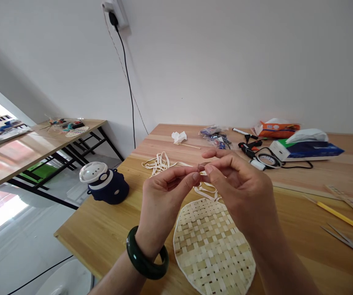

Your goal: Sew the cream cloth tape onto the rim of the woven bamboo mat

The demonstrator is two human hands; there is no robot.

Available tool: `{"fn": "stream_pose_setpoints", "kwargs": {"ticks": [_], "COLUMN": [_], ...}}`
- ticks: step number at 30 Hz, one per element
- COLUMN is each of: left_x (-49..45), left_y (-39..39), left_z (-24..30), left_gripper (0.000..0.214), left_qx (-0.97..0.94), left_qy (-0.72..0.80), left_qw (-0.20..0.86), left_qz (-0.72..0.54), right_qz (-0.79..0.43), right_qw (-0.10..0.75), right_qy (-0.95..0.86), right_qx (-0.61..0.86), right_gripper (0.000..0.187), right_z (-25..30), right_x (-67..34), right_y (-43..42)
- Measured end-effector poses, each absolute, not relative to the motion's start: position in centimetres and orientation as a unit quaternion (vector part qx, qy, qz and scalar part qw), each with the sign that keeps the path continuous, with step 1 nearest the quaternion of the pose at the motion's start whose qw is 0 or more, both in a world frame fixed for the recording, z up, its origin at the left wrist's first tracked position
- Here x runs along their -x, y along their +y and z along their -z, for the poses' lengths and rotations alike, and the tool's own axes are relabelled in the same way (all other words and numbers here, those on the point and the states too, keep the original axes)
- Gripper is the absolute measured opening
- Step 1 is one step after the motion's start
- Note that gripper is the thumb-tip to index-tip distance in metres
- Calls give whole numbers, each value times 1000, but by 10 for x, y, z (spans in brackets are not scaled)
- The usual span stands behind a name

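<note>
My left hand [170,192] and my right hand [240,184] meet above the table, thumbs and forefingers pinched close together. A tiny thin item shows between the fingertips, too small to name. A dark green bangle [147,260] circles my left wrist. Below both hands lies a round woven bamboo mat [215,246] with a pale edging strip, partly hidden by my right hand and forearm. Loose cream ribbon [160,163] is heaped beyond my left hand, and more of it curls at the mat's far edge.
A dark blue jar with a clear lid [105,184] stands at left. Scissors [348,241] and a yellow utility knife [345,217] lie at right. Farther back are a glue gun [250,147], a tissue pack [308,147], plastic-wrapped items [215,135] and crumpled white tissue [179,137].
</note>
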State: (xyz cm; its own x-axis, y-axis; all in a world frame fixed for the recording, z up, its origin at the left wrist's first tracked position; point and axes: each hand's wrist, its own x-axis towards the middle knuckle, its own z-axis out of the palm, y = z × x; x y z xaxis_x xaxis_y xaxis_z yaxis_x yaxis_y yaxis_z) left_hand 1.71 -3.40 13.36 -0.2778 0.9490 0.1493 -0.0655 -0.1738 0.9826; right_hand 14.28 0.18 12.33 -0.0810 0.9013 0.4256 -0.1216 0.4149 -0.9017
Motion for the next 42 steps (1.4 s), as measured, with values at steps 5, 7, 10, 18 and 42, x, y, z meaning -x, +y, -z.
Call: {"fn": "stream_pose_setpoints", "kwargs": {"ticks": [5,7,10,18,42], "left_x": [-17,-17,-17,-16,-15], "left_y": [-34,-34,-33,-35,-36], "left_z": [-133,-133,-133,-131,-128], "left_gripper": [4,2,3,2,6], "left_qx": [-449,-452,-457,-454,-460], "left_qy": [503,507,507,511,515], "left_qw": [399,392,388,393,393], "left_qz": [-622,-620,-620,-615,-607], "right_qz": [-390,-388,-398,-380,-380], "right_qw": [602,602,599,596,581], "right_qy": [-607,-608,-609,-625,-636], "right_qx": [342,343,334,332,337], "right_gripper": [12,11,10,12,12], "right_z": [-125,-126,-127,-128,-129], "right_x": [-143,-143,-144,-145,-145], "right_y": [0,0,-1,-1,-1]}}
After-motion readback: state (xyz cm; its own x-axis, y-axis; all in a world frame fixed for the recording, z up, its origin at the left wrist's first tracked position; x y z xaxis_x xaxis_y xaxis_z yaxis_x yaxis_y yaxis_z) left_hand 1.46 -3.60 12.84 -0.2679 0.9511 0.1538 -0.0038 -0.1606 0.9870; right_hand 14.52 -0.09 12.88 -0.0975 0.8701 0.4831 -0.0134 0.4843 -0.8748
